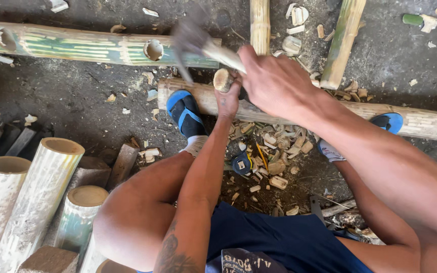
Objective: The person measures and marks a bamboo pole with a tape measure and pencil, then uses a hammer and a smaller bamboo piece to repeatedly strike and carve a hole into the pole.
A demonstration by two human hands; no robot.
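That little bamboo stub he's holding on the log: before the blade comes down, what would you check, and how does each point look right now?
1. Short bamboo piece seated on the bamboo log: ok, it stands on end on the log.
2. Left hand steadying it: ok, but the fingers sit just below the piece's top, close to the blade's path: not ok.
3. Right hand closed on the chopping tool: ok; the blade is blurred, so its edge angle: cannot tell.
4. Log pinned: ok, the blue sandal rests against it.
5. Feet clear of the strike: cannot tell.
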